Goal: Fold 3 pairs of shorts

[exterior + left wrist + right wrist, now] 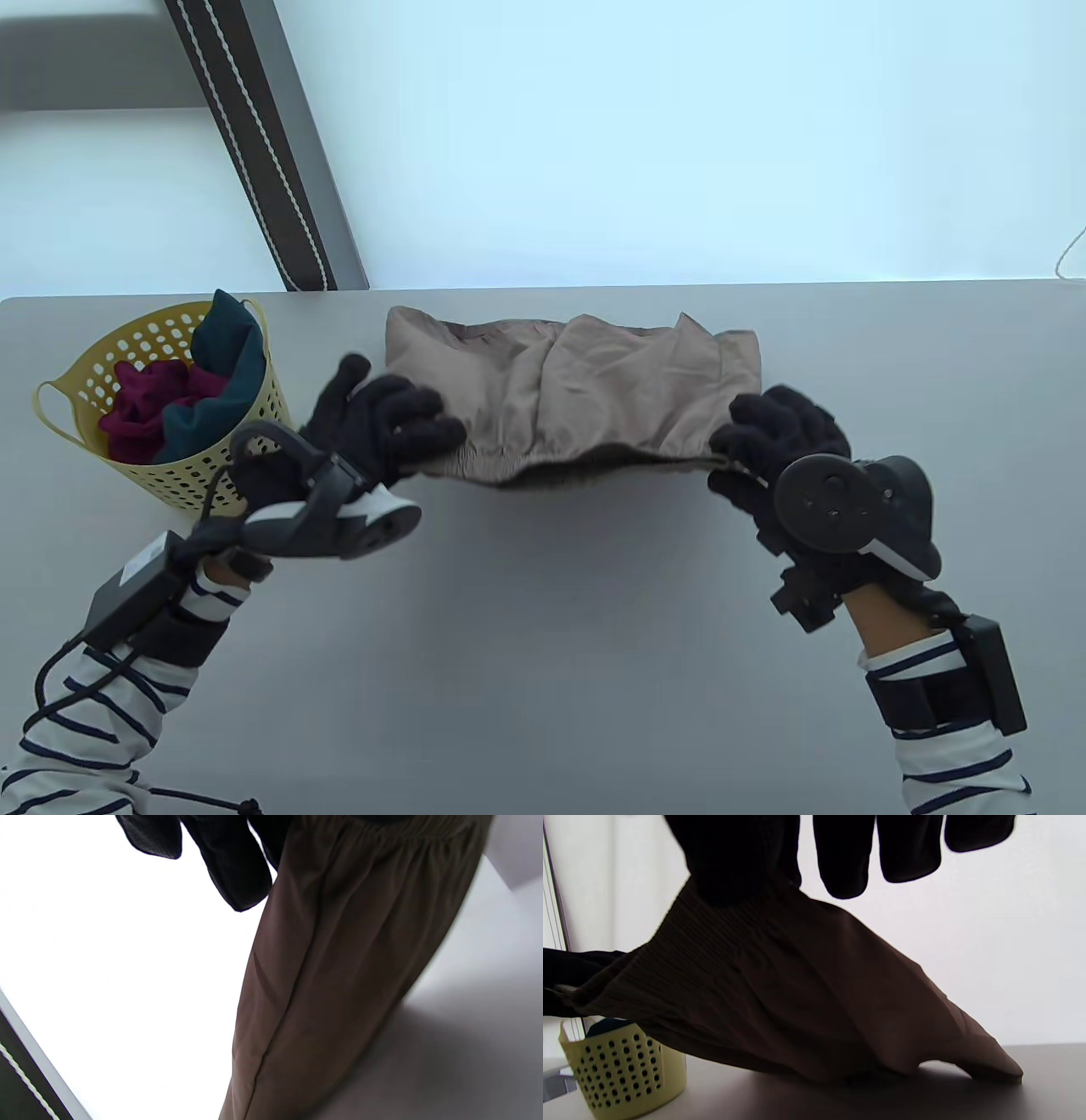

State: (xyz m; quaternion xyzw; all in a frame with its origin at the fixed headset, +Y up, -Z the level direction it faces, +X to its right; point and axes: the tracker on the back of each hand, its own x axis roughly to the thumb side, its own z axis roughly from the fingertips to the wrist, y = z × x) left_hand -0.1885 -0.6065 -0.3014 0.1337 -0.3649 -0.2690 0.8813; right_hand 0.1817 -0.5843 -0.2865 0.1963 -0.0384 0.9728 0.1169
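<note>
We hold the beige, thin-fabric shorts (577, 382) stretched by their elastic waistband above the grey table (551, 637). Left hand (382, 424) pinches one waistband end, right hand (776, 446) the other, fingers curled on cloth; leg hems already touch the tabletop toward the far edge. We judge this first pair is being spread flat. Next: lower the waistband evenly, keeping tension. Maroon and teal garments (182, 395) wait in the yellow perforated plastic basket (127, 348) at left.

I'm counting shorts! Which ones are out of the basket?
The beige shorts: both hands hold their waistband above the table. The red shorts and teal shorts sit in the yellow basket.
</note>
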